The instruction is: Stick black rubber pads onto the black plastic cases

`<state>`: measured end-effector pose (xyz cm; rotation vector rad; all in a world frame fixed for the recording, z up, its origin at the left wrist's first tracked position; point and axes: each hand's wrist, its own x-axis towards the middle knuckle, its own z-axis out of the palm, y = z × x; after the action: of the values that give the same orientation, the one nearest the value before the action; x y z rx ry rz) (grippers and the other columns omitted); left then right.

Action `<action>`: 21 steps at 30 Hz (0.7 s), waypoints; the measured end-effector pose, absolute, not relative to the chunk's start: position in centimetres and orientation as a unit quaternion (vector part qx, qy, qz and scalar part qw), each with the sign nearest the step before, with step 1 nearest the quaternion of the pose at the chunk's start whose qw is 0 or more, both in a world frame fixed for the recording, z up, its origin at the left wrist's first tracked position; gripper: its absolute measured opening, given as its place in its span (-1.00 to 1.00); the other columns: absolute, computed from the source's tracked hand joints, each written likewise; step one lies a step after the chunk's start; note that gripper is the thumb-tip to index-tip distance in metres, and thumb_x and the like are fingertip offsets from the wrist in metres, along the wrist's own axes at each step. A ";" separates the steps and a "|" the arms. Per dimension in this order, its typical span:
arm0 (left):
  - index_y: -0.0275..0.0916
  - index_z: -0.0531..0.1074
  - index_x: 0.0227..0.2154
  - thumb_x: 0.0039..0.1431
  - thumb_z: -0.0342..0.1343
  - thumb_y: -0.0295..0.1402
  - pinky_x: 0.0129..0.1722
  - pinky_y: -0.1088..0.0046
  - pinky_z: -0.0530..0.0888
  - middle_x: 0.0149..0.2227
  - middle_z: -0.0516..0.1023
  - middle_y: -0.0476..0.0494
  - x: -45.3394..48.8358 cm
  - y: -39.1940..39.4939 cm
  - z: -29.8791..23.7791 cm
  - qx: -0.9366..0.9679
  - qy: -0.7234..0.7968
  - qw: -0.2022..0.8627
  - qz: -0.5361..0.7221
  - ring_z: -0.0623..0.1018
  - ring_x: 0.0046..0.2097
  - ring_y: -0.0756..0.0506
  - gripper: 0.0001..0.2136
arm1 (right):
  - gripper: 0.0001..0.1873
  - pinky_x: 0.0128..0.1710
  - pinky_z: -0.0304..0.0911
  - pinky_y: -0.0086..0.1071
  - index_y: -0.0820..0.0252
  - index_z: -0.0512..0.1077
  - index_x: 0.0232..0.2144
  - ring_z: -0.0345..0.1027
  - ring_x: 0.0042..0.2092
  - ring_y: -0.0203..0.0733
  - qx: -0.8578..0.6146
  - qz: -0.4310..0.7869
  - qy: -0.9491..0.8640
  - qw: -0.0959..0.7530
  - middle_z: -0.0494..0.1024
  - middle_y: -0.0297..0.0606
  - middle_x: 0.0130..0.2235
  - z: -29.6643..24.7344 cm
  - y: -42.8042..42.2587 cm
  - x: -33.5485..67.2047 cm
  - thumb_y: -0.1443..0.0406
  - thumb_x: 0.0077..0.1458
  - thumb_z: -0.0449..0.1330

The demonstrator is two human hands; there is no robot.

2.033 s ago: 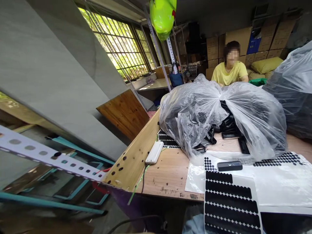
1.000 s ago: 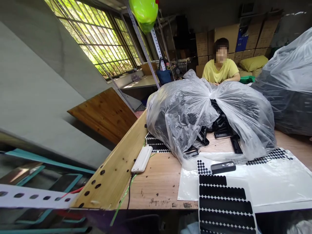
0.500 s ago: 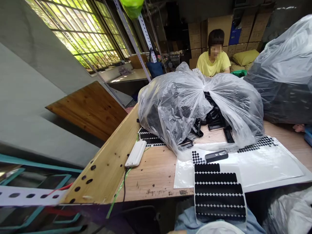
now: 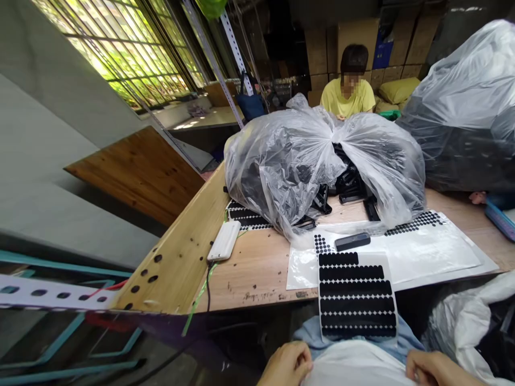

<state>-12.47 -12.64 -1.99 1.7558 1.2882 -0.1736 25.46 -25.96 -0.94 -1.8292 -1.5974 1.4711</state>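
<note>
My left hand (image 4: 287, 364) is at the bottom edge, its fingers curled at the side of a white cloth (image 4: 358, 364) over my lap. My right hand (image 4: 432, 369) is closed at the cloth's other side, with its fingertips pressed into it. Just beyond, a sheet of black stickers (image 4: 357, 300) in rows slopes from my knees up onto the table edge. A small black oblong part (image 4: 352, 242) lies past it, on a white sheet (image 4: 438, 254) with black dots.
A big clear plastic bag (image 4: 277, 166) of black parts fills the table's middle, with loose black parts (image 4: 352, 185) at its opening. A white power bank (image 4: 224, 240) with a cable lies left. Another full bag (image 4: 466, 123) stands right. A person in yellow (image 4: 349, 97) sits opposite.
Both my hands have come up into view at the bottom, on either side of the white cloth. The view has shifted slightly, and the small black part shows a different face.
</note>
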 end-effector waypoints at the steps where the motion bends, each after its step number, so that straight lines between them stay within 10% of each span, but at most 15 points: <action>1: -0.18 0.61 -0.37 0.16 0.27 -0.28 -0.05 0.30 0.46 -0.25 0.68 -0.14 -12.3 -12.7 -1.2 0.719 0.501 0.475 -0.077 0.62 -0.14 -0.21 -0.90 | -0.85 -0.37 0.36 -0.16 -0.06 0.47 -0.49 0.52 -0.39 0.05 -0.644 0.507 -0.553 0.150 0.49 -0.34 -0.53 -1.1 -26.0 25.9 0.09 0.05 0.26; 10: -0.20 0.73 0.06 0.45 0.11 0.15 0.41 0.09 0.35 0.15 0.69 -0.34 -2.9 -12.2 2.6 0.645 0.074 0.761 -0.019 0.61 0.27 -0.29 -0.45 | -0.85 -0.36 0.22 -0.34 0.13 0.57 -0.29 0.46 -0.38 -0.15 -0.574 0.470 -0.669 0.043 0.63 -0.30 -0.40 5.5 -19.0 30.3 0.26 0.25 0.19; 21: -0.22 0.75 -0.30 0.18 0.41 0.16 -0.14 0.41 0.59 -0.29 0.75 -0.21 -1.8 -8.4 1.3 0.624 0.139 0.767 -0.051 0.70 -0.25 -0.13 -0.53 | -0.68 0.02 0.39 -0.05 0.18 0.54 0.07 0.43 0.21 0.25 -0.620 0.159 -0.763 0.089 0.63 0.02 0.15 4.7 -1.2 30.1 0.15 0.41 0.19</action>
<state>-1.83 -8.39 1.26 1.3545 0.3028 -0.1099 30.06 -1.19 4.69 -1.8443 -2.2718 0.4720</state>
